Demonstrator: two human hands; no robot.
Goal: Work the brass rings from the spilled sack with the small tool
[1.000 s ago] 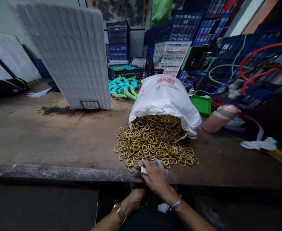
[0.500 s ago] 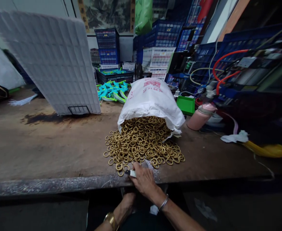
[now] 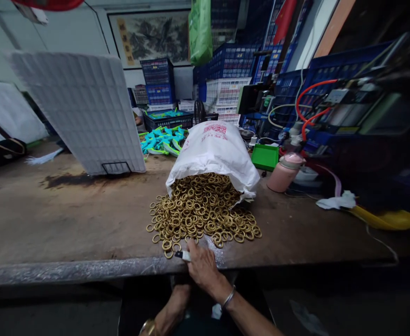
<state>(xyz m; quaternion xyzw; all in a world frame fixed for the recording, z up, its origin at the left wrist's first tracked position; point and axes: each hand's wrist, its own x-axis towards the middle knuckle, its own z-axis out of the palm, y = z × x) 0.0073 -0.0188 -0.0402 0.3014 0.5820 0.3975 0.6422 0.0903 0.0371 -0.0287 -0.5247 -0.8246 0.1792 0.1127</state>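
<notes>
Many brass-coloured rings spill from the mouth of a white woven sack lying on its side, and spread to the table's front edge. At the near edge of this pile is my right hand, its fingers curled and a silver bracelet on the wrist. A small white object with a black end juts left from its grip beside the nearest rings; its kind is unclear. Lower down, my left hand is below the table's edge, with a gold watch at the wrist. Its fingers are hidden.
A tall white ribbed panel stands upright at left on the wooden table. Turquoise and green pieces lie behind the sack. To the right are a green tray, a pink bottle and a machine with orange hoses. Stacked crates stand behind.
The view has tilted up and shifted slightly, so the sack, rings and hands sit further left. My right hand stays at the pile's edge with the white object; no ring has visibly moved.
</notes>
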